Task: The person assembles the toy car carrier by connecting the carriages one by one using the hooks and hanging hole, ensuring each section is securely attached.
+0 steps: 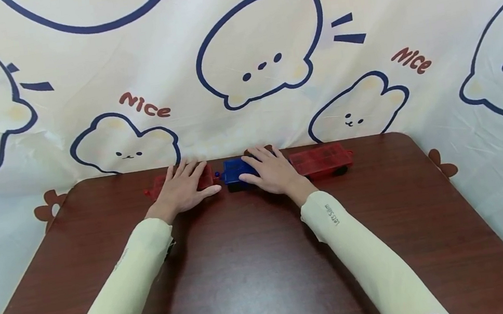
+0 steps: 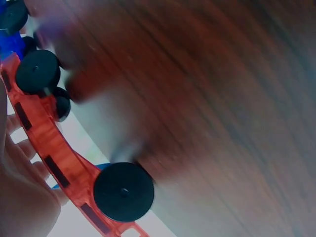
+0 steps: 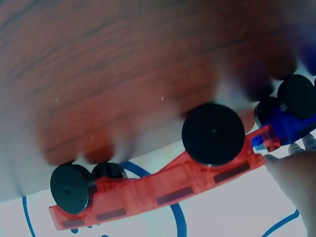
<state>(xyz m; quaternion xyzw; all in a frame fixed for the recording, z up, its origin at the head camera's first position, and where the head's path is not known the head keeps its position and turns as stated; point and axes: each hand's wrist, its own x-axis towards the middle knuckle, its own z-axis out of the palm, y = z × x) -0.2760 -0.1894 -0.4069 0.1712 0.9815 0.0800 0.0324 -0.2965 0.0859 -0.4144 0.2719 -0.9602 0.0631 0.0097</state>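
Observation:
Three translucent toy wagons with black wheels stand in a row along the table's far edge. My left hand (image 1: 182, 189) lies over the left red toy wagon (image 1: 207, 176), its fingers spread and straight. In the left wrist view, that hand (image 2: 27, 200) is beside the same red wagon (image 2: 57, 155). Fingers outstretched, my right hand (image 1: 274, 174) rests on the blue toy wagon (image 1: 233, 172) in the middle and hides part of it. To its right is a second red toy wagon (image 1: 322, 160), whose wheels show large in the right wrist view.
The wagons stand on a dark brown wooden table (image 1: 241, 263) with a glossy top. Right behind its far edge hangs a white cloth (image 1: 265, 118) printed with blue cartoon outlines, which also surrounds the table's sides.

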